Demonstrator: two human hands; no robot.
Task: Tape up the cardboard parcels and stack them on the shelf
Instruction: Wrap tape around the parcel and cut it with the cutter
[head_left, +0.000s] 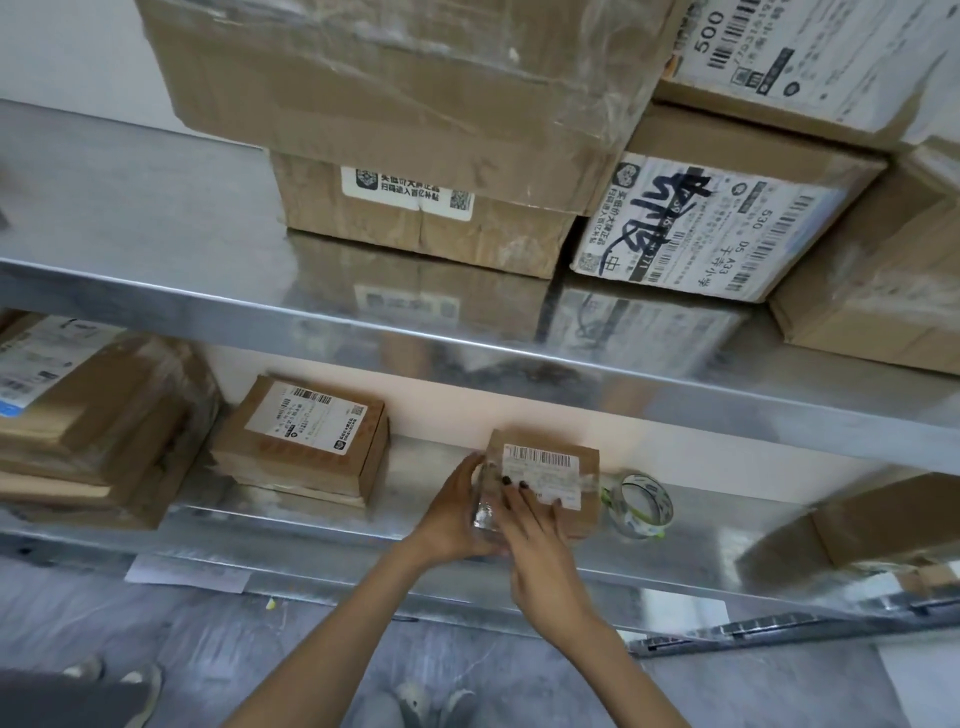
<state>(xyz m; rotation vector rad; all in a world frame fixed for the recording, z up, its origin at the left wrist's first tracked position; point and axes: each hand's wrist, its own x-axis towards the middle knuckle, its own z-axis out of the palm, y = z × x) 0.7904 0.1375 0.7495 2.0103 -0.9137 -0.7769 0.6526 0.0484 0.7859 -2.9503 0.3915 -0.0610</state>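
Parcel (571, 470) sits on the lower shelf (337, 525), near the front edge, with both hands on it. Nearest me, my right hand (540, 551) lies flat across the top, fingers straight and pressing; I judge it is smoothing clear tape down. My left hand (457, 514) wraps round the left end, fingers curled against it, likely to stop the parcel sliding under that push. The tape roll (641, 506) stands just right of the parcel, not touching, handy for another strip. Further left is a labelled box (306, 441). Beyond, on the upper shelf (156, 291), big boxes (415, 104) are piled.
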